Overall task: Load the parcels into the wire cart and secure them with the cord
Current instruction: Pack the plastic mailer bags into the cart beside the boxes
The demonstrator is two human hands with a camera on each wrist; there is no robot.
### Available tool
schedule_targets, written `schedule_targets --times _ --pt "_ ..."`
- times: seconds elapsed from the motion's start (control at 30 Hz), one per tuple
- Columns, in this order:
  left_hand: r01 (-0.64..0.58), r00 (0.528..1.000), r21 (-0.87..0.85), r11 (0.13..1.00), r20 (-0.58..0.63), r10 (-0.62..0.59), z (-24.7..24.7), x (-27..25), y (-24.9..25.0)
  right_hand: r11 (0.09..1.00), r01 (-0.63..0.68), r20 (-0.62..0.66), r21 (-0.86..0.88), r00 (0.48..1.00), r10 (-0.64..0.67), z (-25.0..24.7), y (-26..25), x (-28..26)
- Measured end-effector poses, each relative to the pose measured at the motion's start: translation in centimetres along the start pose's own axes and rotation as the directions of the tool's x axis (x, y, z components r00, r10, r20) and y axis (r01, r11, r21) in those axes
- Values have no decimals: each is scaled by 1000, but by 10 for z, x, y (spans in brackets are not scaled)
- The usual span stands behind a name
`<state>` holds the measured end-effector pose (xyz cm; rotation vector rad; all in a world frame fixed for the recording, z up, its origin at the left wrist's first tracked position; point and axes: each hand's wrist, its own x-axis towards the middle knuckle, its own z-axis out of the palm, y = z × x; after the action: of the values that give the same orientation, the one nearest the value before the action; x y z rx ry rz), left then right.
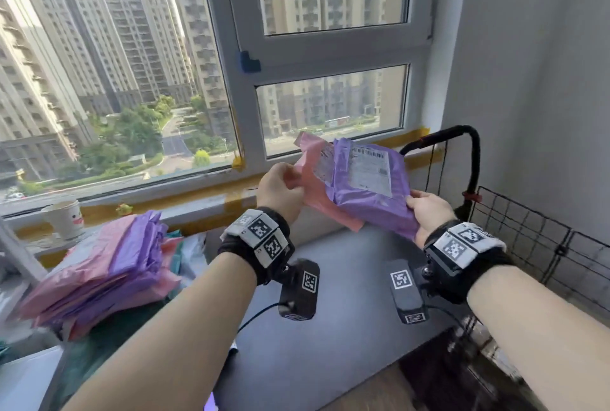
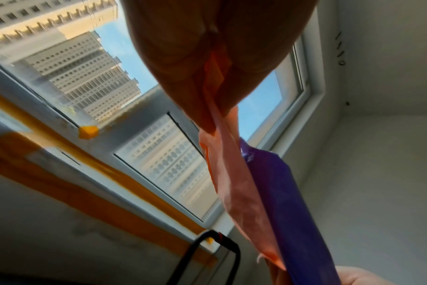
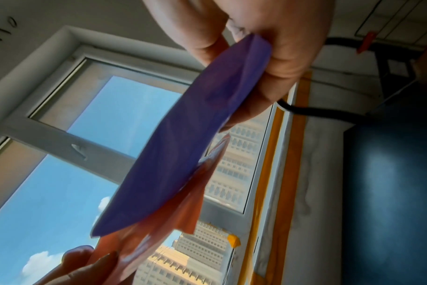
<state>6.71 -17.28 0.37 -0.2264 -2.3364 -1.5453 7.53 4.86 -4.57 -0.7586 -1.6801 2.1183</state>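
I hold two flat parcels together in the air in front of the window. The purple parcel (image 1: 366, 192) with a white shipping label lies on top of the pink parcel (image 1: 310, 179). My left hand (image 1: 280, 189) pinches the pink parcel's left edge (image 2: 222, 135). My right hand (image 1: 425, 209) grips the purple parcel's near right corner (image 3: 207, 108). The black wire cart (image 1: 528, 239) with its black handle (image 1: 468, 146) stands at the right, just beyond my right hand. A thin black cord (image 1: 432, 163) hangs from the handle.
A stack of pink and purple parcels (image 1: 105, 272) lies on the left of the dark grey table (image 1: 330, 328). A paper cup (image 1: 64, 217) stands on the windowsill. The grey wall is right behind the cart.
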Motion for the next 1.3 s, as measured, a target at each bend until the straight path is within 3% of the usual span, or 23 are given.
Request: schedule_targets --times 0.3,0.47,0.67,0.87,1.1,1.3 --pt "-33 984 -57 998 171 43 192 -56 83 999 24 -152 -42 988 -30 -216 -33 44" --pt "-74 959 -29 997 270 79 286 -92 116 1000 4 -129 23 992 -1 -319 -41 54" --pt "-131 910 73 989 404 91 363 -109 132 999 -38 -325 -14 945 31 -412 -33 77" --pt "-77 857 105 992 515 12 434 -99 117 985 -152 -434 -80 895 103 -464 -5 114" --pt "-71 756 177 982 652 -63 540 -50 72 930 -329 -537 -163 821 196 -494 26 198" --pt "-48 665 253 966 730 -158 618 -5 26 826 -527 -635 -197 711 302 -497 57 268"
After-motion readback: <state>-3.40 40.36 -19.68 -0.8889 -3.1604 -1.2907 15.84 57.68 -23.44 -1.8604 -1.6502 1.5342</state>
